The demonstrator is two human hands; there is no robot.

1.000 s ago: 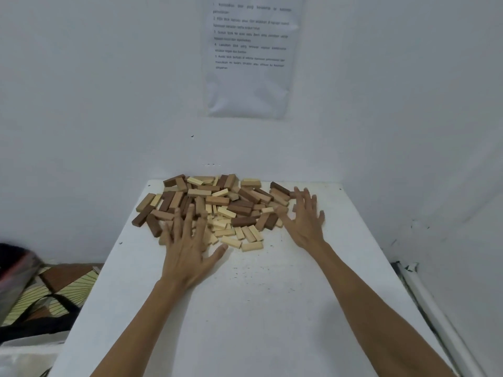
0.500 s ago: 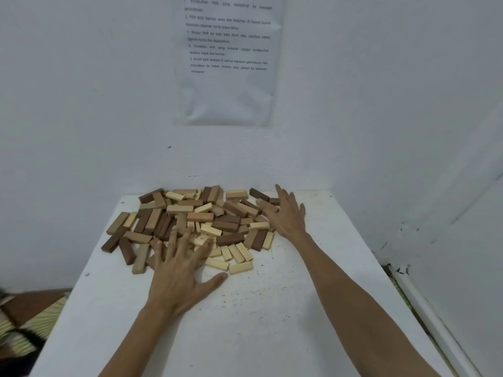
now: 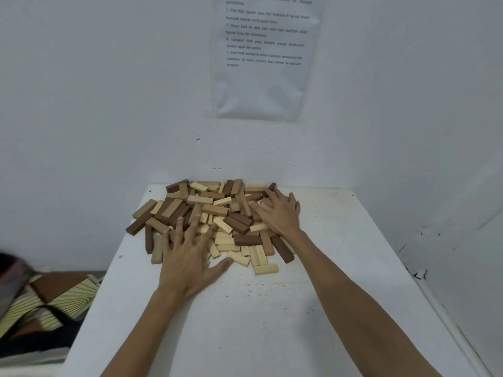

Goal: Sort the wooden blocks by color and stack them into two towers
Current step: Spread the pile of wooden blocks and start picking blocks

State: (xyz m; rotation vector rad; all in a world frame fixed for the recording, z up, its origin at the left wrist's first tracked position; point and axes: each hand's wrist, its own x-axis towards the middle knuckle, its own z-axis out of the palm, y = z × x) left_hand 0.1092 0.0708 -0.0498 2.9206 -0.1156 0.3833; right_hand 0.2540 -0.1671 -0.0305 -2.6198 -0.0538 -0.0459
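Observation:
A loose heap of wooden blocks [image 3: 217,213] lies at the far end of the white table [image 3: 272,322], mixing pale, mid-brown and dark brown pieces. My left hand [image 3: 187,259] rests flat on the heap's near left part, fingers spread over pale blocks. My right hand [image 3: 280,213] lies palm down on the heap's right side, fingers spread across blocks near the back. Neither hand grips a block. A single pale block [image 3: 266,268] sits at the near edge of the heap. No tower stands on the table.
The white wall [image 3: 109,104] runs right behind the heap, with a printed sheet [image 3: 265,55] taped to it. Another wall closes the right side. Left of the table, patterned floor tiles [image 3: 54,295] and a dark object [image 3: 13,281] lie below.
My right hand has slid left and farther onto the heap's right side. My left hand has stayed on the near left blocks. The view has shifted sideways.

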